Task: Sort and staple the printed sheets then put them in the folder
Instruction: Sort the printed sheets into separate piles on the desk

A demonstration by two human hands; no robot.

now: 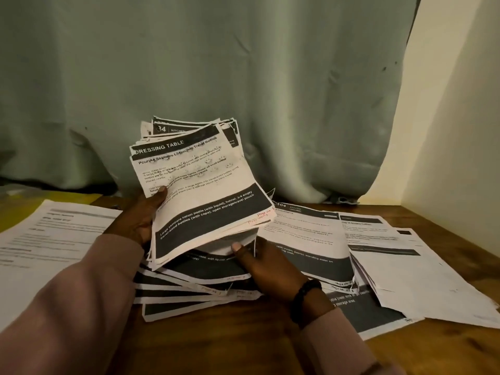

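Observation:
A thick stack of printed sheets (200,185) is tilted up above the wooden table, its top page headed "DRESSING TABLE". My left hand (143,217) grips the stack's left edge, thumb on the top page. My right hand (265,269) holds the stack's lower edge from beneath, thumb pressed on the paper edge. Under the stack lie several fanned sheets (189,288) with dark bands. More printed sheets (305,239) are spread to the right. No stapler is in view.
A white printed page (54,239) lies at the left over something yellow (54,204). Overlapping pages (405,272) reach the table's right side. A grey-green curtain (216,77) hangs behind; a pale wall (454,131) stands at the right. Bare wood table (216,345) shows in front.

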